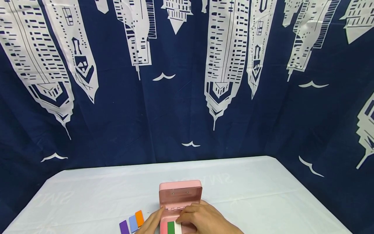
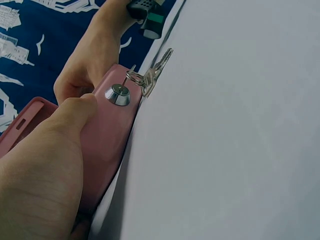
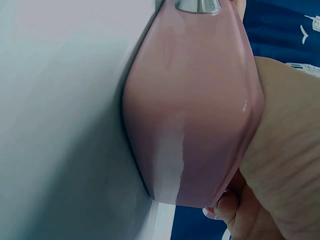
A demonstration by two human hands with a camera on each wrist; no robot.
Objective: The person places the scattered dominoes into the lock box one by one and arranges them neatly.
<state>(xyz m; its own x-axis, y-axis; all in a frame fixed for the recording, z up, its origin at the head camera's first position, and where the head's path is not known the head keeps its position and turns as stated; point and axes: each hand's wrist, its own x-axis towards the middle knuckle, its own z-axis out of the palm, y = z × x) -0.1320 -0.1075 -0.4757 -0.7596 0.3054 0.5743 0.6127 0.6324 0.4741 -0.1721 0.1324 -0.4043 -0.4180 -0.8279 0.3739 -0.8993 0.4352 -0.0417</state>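
Observation:
A pink metal cash box [image 1: 180,190] stands with its lid raised on the white table. Inside it, a green block [image 1: 170,228] lies beside a white block [image 1: 178,228]. My left hand [image 1: 151,224] holds the box's left side, its thumb over the front rim near the lock [image 2: 118,95] in the left wrist view. From the right, my right hand [image 1: 204,217] reaches over the wall into the box. Its bent fingers pinch at the far end of the white block, and the grip is partly hidden. Keys [image 2: 149,82] hang from the lock.
Left of the box lie an orange block [image 1: 139,218], a light blue block [image 1: 133,224] and a purple block [image 1: 124,227]. The white table [image 1: 263,188] reaches back to a dark blue curtain [image 1: 175,107] with a white skyline print.

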